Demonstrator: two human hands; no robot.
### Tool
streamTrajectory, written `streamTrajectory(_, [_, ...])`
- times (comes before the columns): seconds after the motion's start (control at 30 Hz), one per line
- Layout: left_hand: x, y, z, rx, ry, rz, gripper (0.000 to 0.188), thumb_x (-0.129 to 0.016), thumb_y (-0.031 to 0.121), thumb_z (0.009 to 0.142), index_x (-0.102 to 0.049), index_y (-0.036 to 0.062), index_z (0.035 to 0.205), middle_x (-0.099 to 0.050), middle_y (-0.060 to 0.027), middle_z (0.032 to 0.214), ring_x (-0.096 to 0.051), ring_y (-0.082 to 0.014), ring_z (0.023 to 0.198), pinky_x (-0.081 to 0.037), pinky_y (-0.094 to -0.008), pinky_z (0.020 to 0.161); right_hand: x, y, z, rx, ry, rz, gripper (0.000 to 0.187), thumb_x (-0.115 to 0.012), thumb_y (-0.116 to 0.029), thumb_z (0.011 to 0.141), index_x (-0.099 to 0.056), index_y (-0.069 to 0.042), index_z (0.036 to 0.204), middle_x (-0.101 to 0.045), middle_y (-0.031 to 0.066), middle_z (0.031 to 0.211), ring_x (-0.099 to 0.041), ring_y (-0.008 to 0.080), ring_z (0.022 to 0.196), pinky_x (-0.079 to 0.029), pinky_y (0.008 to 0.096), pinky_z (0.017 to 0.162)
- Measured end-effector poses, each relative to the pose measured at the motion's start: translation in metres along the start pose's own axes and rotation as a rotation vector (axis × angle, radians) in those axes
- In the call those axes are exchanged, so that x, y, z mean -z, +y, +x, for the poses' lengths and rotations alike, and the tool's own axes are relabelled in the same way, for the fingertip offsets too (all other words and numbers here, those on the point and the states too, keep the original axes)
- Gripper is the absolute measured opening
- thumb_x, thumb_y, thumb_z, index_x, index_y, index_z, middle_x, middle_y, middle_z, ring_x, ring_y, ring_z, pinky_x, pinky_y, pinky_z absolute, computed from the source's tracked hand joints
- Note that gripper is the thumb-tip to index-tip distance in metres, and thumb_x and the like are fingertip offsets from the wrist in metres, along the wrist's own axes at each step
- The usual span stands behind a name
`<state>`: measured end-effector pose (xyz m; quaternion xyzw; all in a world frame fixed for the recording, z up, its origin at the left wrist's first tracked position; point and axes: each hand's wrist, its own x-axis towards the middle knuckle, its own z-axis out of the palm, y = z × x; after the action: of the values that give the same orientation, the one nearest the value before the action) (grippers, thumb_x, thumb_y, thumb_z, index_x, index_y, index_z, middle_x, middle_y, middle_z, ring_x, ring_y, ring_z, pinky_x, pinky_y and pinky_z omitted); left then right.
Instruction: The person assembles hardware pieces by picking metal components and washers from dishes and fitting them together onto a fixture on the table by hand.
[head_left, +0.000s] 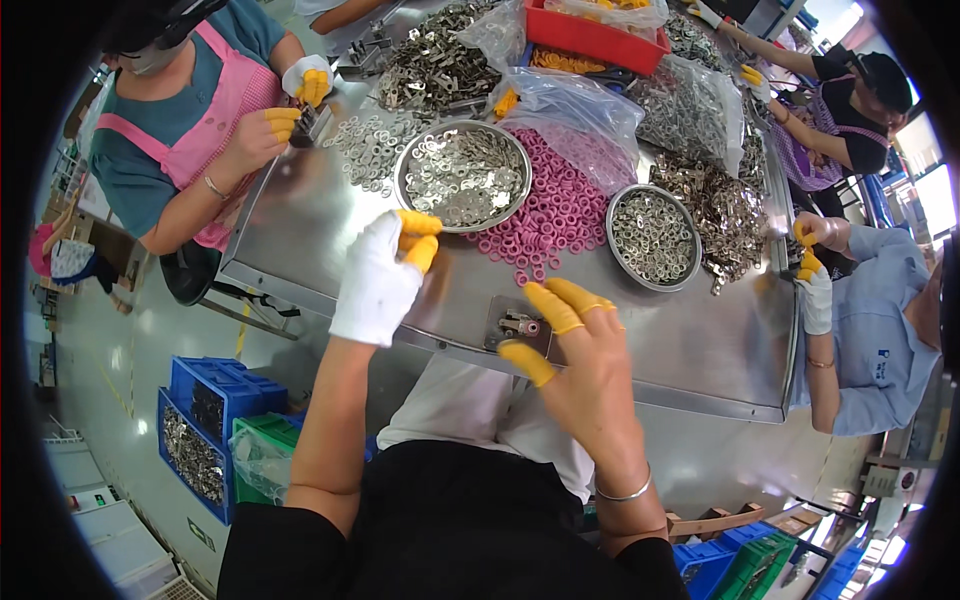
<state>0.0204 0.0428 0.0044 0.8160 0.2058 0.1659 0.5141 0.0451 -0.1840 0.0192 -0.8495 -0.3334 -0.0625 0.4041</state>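
My left hand, in a white glove with yellow finger covers, hovers over the near table edge, below a steel bowl of flat metal washers. Its thumb and fingertips are drawn together; whatever they hold, if anything, cannot be made out. My right hand, ungloved apart from yellow finger covers, is open, thumb and fingers apart. Between its fingertips and the table edge lies a dark square plate bearing a small metal assembly. Pink rings are heaped beyond, several scattered toward the plate.
On the metal table, a second bowl of washers stands right, beside loose metal parts. A red bin, clear bags and bracket piles lie farther back. Co-workers sit left and right. Blue crates stand on the floor.
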Motion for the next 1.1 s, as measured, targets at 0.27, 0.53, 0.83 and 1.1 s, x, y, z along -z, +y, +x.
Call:
streamTrajectory(0.27, [-0.018, 0.01, 0.062, -0.302, 0.02, 0.541, 0.016, -0.066, 0.008, 0.08, -0.069, 0.0077, 0.096, -0.067, -0.0081, 0.092, -0.063, -0.0285, 0.076, -0.051, -0.0379, 0.07, -0.005, 0.031, -0.005, 0.072, 0.033, -0.067, 0.03, -0.075, -0.009, 0.077, -0.069, -0.008, 0.107, -0.064, 0.0086, 0.117, -0.06, 0.0264, 0.1, -0.046, 0.0372, 0.092])
streamTrajectory(0.53, [-0.027, 0.004, 0.093, -0.36, 0.029, 0.761, 0.014, -0.063, 0.008, 0.08, -0.067, 0.0072, 0.093, -0.067, -0.009, 0.092, -0.063, -0.032, 0.076, -0.05, -0.0412, 0.07, 0.052, 0.084, -0.007, -0.073, 0.257, -0.569, 0.023, -0.067, -0.007, 0.084, -0.068, -0.007, 0.107, -0.059, 0.0155, 0.128, -0.055, 0.0321, 0.115, -0.041, 0.0453, 0.101])
streamTrajectory(0.83, [-0.025, 0.018, 0.076, -0.323, 0.119, 0.547, 0.014, -0.059, 0.012, 0.084, -0.063, 0.0064, 0.096, -0.068, -0.0137, 0.091, -0.064, -0.0355, 0.078, -0.05, -0.0425, 0.07, 0.045, 0.098, 0.009, -0.121, 0.154, -0.423, 0.02, -0.068, -0.008, 0.084, -0.068, -0.004, 0.104, -0.063, 0.0141, 0.123, -0.058, 0.031, 0.111, -0.042, 0.0427, 0.1])
streamTrajectory(1.1, [-0.087, 0.027, -0.061, -0.476, -0.163, 0.714, 0.014, -0.064, 0.004, 0.081, -0.063, 0.005, 0.096, -0.064, -0.0086, 0.09, -0.061, -0.0241, 0.074, -0.049, -0.0322, 0.068, 0.057, 0.057, 0.026, -0.469, 0.218, 0.051, 0.015, -0.068, -0.004, 0.085, -0.067, -0.001, 0.1, -0.071, 0.0117, 0.099, -0.065, 0.0247, 0.084, -0.052, 0.033, 0.078])
